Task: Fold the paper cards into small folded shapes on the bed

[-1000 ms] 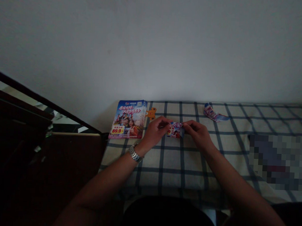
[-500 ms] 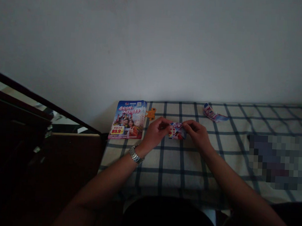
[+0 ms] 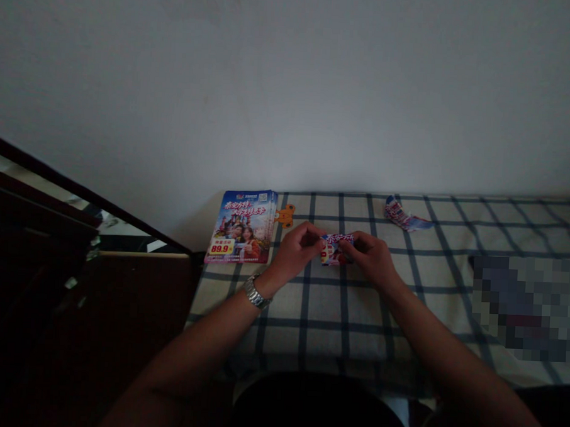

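A small folded flyer, printed in blue, red and yellow, is held between both hands above the checked cloth. My left hand, with a metal watch on its wrist, pinches the flyer's left edge. Thumb and fingers of my right hand grip its right side, the thumb lying over the printed face. To the left lies a stack of the same kind of flyers, flat with the printed side up. An orange bear-shaped piece sits between that stack and my left hand.
A crumpled or folded flyer lies at the back right near the wall. The blue-and-white checked cloth covers the surface. A pixelated patch hides something at the right. Dark wooden furniture stands to the left.
My right thumb and fingers have shifted left, further over the flyer. The flyer has turned slightly, showing a little more of its face. My left hand has hardly moved.
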The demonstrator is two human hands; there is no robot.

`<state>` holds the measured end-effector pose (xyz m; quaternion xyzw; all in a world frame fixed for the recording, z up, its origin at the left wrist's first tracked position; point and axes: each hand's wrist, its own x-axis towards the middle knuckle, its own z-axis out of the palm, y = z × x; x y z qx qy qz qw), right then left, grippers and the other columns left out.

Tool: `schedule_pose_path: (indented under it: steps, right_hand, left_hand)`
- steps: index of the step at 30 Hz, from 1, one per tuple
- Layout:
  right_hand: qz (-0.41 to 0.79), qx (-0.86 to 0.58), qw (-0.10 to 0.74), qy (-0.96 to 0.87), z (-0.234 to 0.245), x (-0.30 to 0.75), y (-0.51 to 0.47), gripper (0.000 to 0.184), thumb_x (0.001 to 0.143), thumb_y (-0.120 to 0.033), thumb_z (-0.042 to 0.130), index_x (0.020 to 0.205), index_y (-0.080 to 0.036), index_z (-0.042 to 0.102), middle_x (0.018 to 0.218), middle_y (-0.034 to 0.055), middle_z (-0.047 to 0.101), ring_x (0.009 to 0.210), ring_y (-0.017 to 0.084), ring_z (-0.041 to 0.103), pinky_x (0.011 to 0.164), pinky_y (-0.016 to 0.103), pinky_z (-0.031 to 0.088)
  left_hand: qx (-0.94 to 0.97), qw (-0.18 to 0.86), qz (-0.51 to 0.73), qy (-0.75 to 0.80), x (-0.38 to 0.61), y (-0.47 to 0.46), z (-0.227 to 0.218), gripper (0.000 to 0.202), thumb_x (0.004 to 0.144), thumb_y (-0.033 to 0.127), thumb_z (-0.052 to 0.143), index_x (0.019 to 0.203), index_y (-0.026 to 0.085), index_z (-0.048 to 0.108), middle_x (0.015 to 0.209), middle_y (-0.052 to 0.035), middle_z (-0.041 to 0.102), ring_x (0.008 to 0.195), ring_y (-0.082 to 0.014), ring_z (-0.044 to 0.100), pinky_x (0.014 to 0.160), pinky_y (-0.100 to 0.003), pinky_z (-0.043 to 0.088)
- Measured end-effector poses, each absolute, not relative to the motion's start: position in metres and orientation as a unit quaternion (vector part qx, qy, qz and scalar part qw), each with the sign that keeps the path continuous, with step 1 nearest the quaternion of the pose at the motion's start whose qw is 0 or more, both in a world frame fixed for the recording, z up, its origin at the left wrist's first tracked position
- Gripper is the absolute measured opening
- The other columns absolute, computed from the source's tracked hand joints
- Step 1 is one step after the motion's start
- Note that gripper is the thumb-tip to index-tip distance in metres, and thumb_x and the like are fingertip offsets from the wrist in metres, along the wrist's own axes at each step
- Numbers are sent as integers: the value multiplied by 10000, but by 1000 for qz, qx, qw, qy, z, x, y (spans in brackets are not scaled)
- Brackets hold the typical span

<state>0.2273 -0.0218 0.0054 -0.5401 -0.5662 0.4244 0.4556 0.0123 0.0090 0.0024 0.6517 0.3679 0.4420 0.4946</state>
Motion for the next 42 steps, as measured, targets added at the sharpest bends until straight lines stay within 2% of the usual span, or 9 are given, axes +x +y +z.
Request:
schedule_pose_path:
  steps: [5,15,22,30,32,37,42]
  right_hand:
    - [432,-536,437,-579,4,228,-22,364,858,-567,747,869,-204,725,714,27,721,642,191,656,572,298,514]
    - [399,-530,445,-602,8,227,-22,417,941,-584,636,819,-194,718,717,18,666,685,173,593,609,280,464]
    - [416,-527,484,-561,6,229,-18,332,873,-532,725,824,-204,725,757,20,683,722,180,602,655,291,475]
    - [419,-524,497,-551,6,229,-18,299,881,-492,707,787,-209,702,708,0,631,672,158,546,618,281,441]
    - [419,-528,497,-547,5,228,-18,305,879,-506,716,810,-209,705,743,10,657,706,169,573,637,284,461]
    - [466,-513,443,-569,7,226,-20,336,892,-535,705,945,-204,731,847,38,745,780,208,662,714,318,529]
    - [416,-532,387,-628,9,226,-22,324,895,-501,699,959,-188,755,849,37,767,751,214,658,690,316,504]
  left_hand:
    - [667,486,430,366,10,11,3,205,931,378,728,959,189,655,918,-27,714,833,-158,689,774,-283,570]
    - [673,487,415,372,9,10,9,173,927,334,714,939,178,641,887,-18,691,791,-149,666,743,-272,560]
    - [678,483,417,365,8,12,7,149,924,313,713,940,181,646,888,-18,694,786,-146,662,743,-273,553]
    - [687,480,405,364,9,12,2,174,931,340,719,959,180,655,891,-19,696,803,-146,662,744,-268,543]
    - [680,484,412,364,9,12,2,167,929,329,718,960,179,650,890,-18,692,803,-144,664,740,-262,543]
    - [654,481,448,373,9,12,2,164,928,316,724,951,182,633,897,-15,690,803,-140,672,747,-260,556]
    - [659,472,452,372,10,12,1,158,924,311,732,957,188,639,906,-14,693,820,-145,675,759,-266,560]
